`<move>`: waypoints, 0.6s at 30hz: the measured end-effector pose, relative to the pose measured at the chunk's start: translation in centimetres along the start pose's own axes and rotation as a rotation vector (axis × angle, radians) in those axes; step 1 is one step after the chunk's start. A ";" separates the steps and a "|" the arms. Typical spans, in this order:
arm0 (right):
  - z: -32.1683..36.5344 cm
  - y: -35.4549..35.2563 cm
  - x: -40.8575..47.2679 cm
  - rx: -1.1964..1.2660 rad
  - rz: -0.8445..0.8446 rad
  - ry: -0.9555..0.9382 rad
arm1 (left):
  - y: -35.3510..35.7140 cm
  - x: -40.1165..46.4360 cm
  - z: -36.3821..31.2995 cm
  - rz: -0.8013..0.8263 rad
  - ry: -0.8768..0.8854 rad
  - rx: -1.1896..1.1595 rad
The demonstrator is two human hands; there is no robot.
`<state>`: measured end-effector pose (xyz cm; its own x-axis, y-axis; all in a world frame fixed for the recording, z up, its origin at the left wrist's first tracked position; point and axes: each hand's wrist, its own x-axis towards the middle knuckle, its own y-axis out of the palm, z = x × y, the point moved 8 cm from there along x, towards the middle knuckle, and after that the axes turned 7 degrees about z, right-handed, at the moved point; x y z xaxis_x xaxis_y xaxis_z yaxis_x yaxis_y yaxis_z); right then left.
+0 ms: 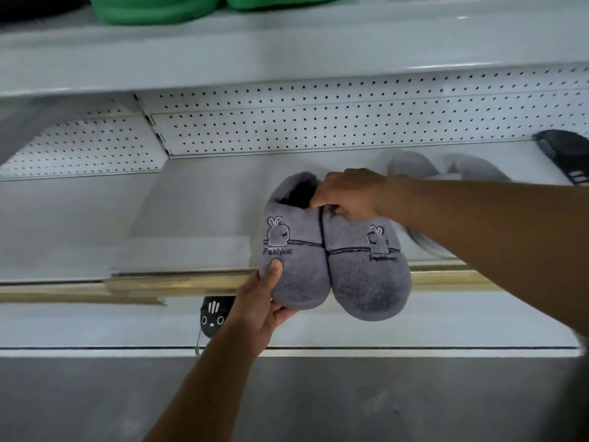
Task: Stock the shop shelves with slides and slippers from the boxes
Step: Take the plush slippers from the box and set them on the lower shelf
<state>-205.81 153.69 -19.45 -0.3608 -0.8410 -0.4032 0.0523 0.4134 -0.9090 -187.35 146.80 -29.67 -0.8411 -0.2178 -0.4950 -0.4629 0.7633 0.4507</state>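
Observation:
A pair of grey fleece slippers (pixel 334 260) with an embroidered rabbit and the word "Fashion" is held side by side over the front edge of the white middle shelf (pixel 178 218). My right hand (pixel 347 196) grips both slippers at their openings, fingers curled inside. My left hand (pixel 261 311) holds the toe of the left slipper from below, thumb pressed on its top. Their toes point toward me, over the shelf's gold price rail (pixel 153 283).
Another grey pair (pixel 446 169) sits farther back on the same shelf at right, with a dark slipper (pixel 567 151) at the far right. Green slides (pixel 159 8) stand on the shelf above. A dark slipper with a face (pixel 213 317) lies on the lower shelf. Pegboard backs the shelves.

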 end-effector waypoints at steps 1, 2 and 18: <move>-0.2 0.0 -0.3 0.049 -0.028 0.007 | 0.1 -0.1 0.0 -0.009 0.003 0.002; -0.2 -0.1 -0.8 0.095 -0.069 0.015 | 0.1 -0.2 -0.1 -0.022 0.009 0.001; 4.3 13.9 -15.4 1.714 -0.187 0.906 | -0.7 -1.6 -1.2 -0.038 -0.008 0.022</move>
<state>-195.55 170.93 -26.28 -0.7350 -0.1956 -0.6492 0.4673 -0.8399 -0.2760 -186.06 145.91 -28.31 -0.8208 -0.2420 -0.5174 -0.4881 0.7676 0.4153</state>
